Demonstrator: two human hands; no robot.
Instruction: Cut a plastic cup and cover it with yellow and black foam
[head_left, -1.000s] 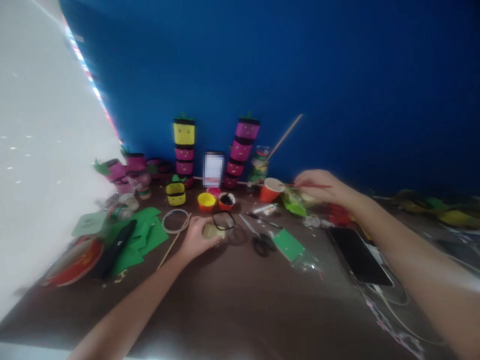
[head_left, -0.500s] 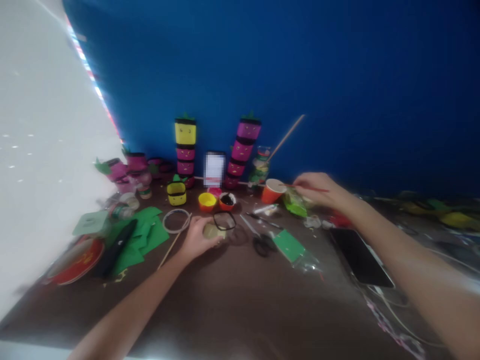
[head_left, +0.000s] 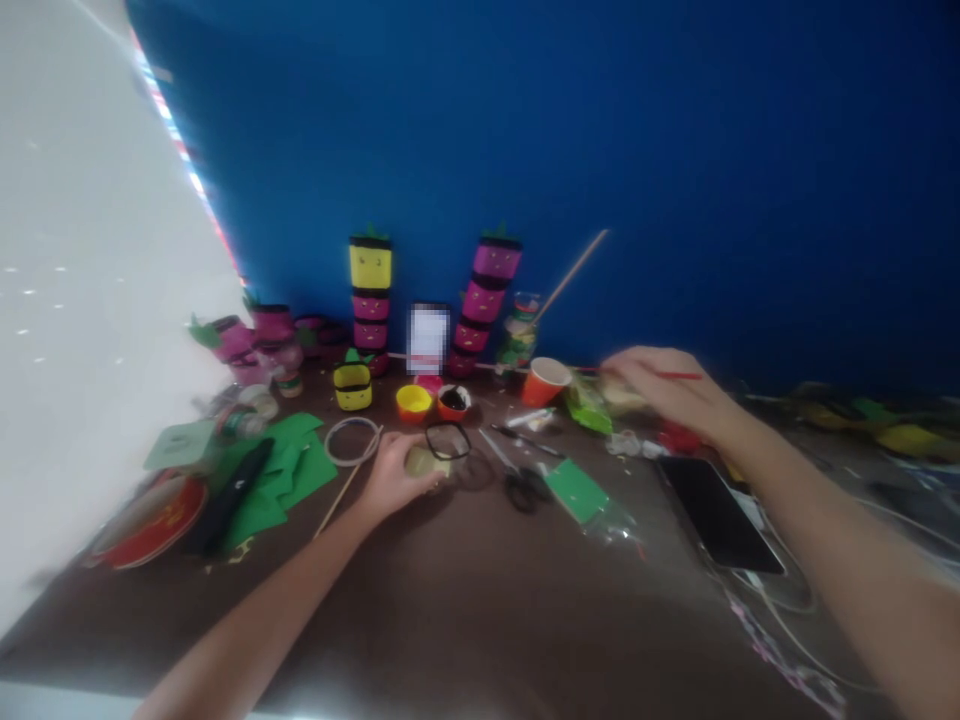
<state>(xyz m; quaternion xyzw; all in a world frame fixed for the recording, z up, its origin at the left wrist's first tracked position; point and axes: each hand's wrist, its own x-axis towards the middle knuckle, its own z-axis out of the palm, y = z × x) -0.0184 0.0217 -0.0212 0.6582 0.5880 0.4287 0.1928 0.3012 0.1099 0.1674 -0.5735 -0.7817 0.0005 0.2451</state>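
My left hand (head_left: 394, 475) is closed around a small pale cup with a black rim (head_left: 448, 440), tipped so that its mouth faces away to the right. In my right hand (head_left: 667, 385) is a thin red paintbrush (head_left: 681, 376), its handle showing above the fingers; the tip is hard to make out. That hand hovers right of an orange paper cup (head_left: 546, 384) and a green packet (head_left: 589, 405). A yellow paint cup (head_left: 414, 403) and a cup of black paint (head_left: 454, 402) stand just beyond my left hand.
Scissors (head_left: 517, 485) and a green pad (head_left: 577, 490) lie mid-table. On the right is a black phone (head_left: 720, 515) with cables. Green sheets (head_left: 289, 470) and a tape ring (head_left: 352, 442) are on the left. Two stacks of painted cups (head_left: 371, 290) rise at the back.
My right hand has moved to the right with the paintbrush, away from the orange paper cup. My left hand and its cup have stayed in place.
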